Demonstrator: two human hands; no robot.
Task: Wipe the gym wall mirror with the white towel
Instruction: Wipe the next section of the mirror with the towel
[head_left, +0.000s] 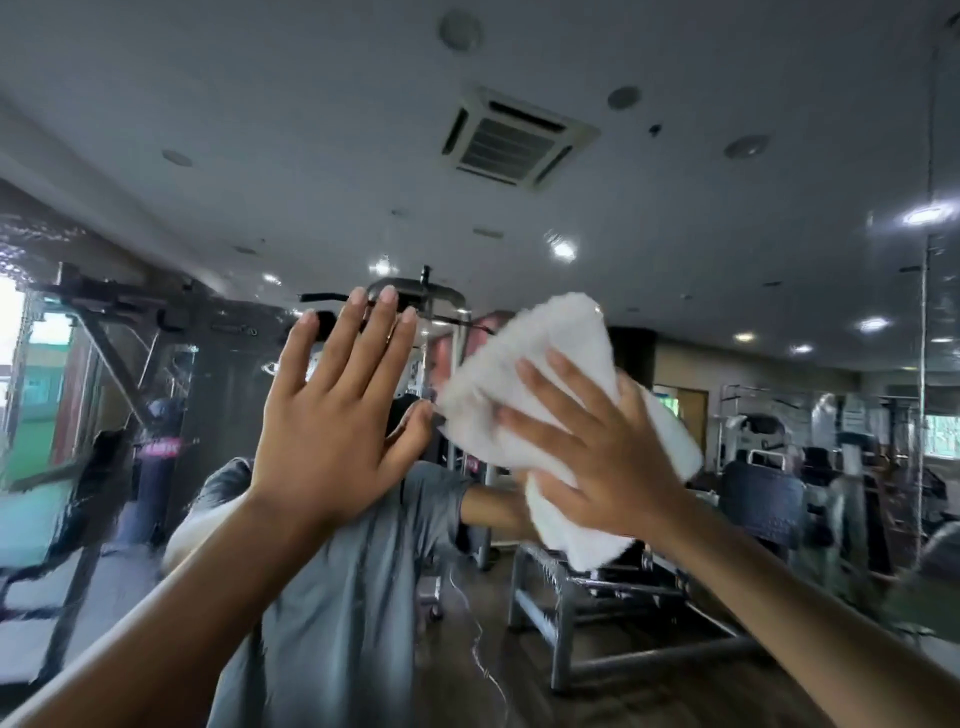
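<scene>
The wall mirror (675, 218) fills nearly the whole view and reflects the gym behind me. A folded white towel (550, 364) lies flat against the glass just right of centre. My right hand (592, 441) presses on the towel with its fingers spread straight over it. My left hand (332, 410) is raised beside it, palm flat toward the glass, fingers straight and holding nothing. Its thumb nearly reaches the towel's left edge. My own reflection in a grey shirt (337, 597) shows below the hands.
The mirror reflects a cable machine (415, 312), a metal bench frame (597, 597), a punching bag (156, 467) and ceiling lights. A vertical seam between mirror panels (924, 364) runs down the right side. Streaks blur the glass at the far left.
</scene>
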